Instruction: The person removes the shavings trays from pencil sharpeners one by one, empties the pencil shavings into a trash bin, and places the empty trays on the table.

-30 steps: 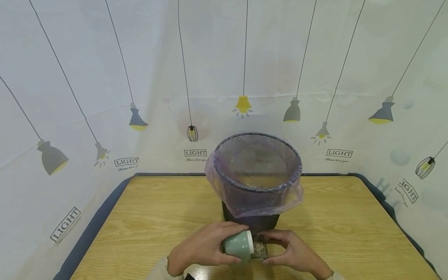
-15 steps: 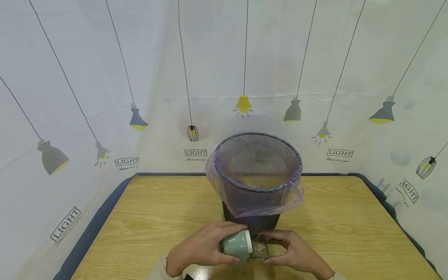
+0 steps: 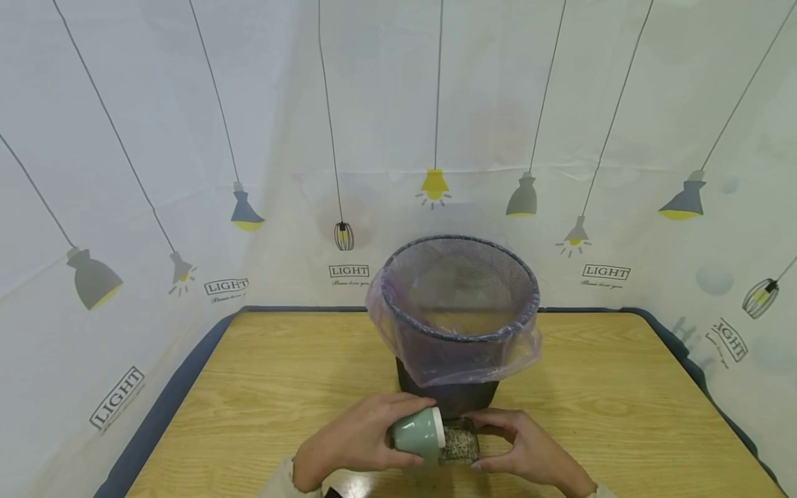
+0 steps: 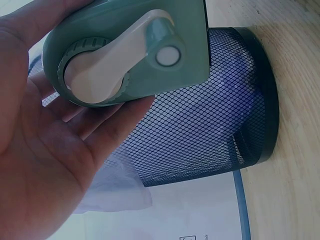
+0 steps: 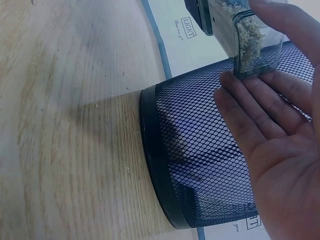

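My left hand (image 3: 355, 437) grips a green crank pencil sharpener (image 3: 416, 436). Its pale crank handle (image 4: 115, 60) shows in the left wrist view. Between thumb and fingertips, my right hand (image 3: 529, 449) holds the clear shavings drawer (image 3: 461, 441), which sticks partly out of the sharpener's right side. Pale pencil shavings (image 5: 250, 42) fill much of that drawer in the right wrist view. Both hands are just in front of the mesh waste bin (image 3: 445, 394); the drawer's inner end is hidden inside the sharpener.
A thin purple bin bag (image 3: 461, 363) lines the bin and folds over its rim. The bin stands on a wooden table (image 3: 280, 373) with a dark blue edge (image 3: 187, 377). Behind hangs a white curtain (image 3: 386, 104) printed with lamps.
The sharpener has shifted slightly left in my left hand, away from the drawer. More of the clear drawer and its shavings now shows between my hands. The bin stays put.
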A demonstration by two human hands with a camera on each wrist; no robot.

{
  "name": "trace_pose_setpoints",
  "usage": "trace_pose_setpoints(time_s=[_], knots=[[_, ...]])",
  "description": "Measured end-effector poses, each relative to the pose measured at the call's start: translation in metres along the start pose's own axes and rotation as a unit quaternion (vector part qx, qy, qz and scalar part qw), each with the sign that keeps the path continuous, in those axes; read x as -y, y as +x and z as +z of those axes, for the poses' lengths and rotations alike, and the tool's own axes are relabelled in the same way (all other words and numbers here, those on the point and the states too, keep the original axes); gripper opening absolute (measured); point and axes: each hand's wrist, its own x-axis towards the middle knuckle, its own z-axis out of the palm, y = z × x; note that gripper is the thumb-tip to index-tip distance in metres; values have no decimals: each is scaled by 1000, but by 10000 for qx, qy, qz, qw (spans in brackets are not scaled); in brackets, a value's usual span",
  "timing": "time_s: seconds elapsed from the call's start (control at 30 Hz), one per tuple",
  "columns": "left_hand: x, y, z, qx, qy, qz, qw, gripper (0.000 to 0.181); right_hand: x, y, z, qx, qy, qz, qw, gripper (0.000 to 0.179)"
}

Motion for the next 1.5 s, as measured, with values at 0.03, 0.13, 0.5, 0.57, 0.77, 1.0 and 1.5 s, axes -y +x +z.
trace_pose_setpoints(time_s=[0.03, 0.13, 0.5, 0.57, 0.77, 1.0, 1.5], knots=[[0, 0, 0, -12, -12, -1, 10000, 71, 0, 0, 0, -6, 2, 35, 10000, 57], [1, -1, -1, -49, -15, -2, 10000, 71, -1, -2, -1, -9, 4, 118, 9999, 57], [8, -9, 2, -120, 174, -170, 9996, 71, -1, -6, -5, -94, 7, -24, 10000, 55], [10, -11, 2, -106, 177, -241, 9995, 71, -1, -7, -7, -123, -6, -15, 9999, 54], [17, -17, 3, -108, 211, -436, 9988, 70, -1, -10, -11, -173, -61, -1, 9998, 53], [24, -24, 6, -276, 136, -538, 9981, 68, 1, -13, -15, -257, -150, 55, 9995, 52], [35, -32, 9, -304, -179, -738, 9966, 68, 9, -20, -22, -377, -203, 174, 9989, 53]])
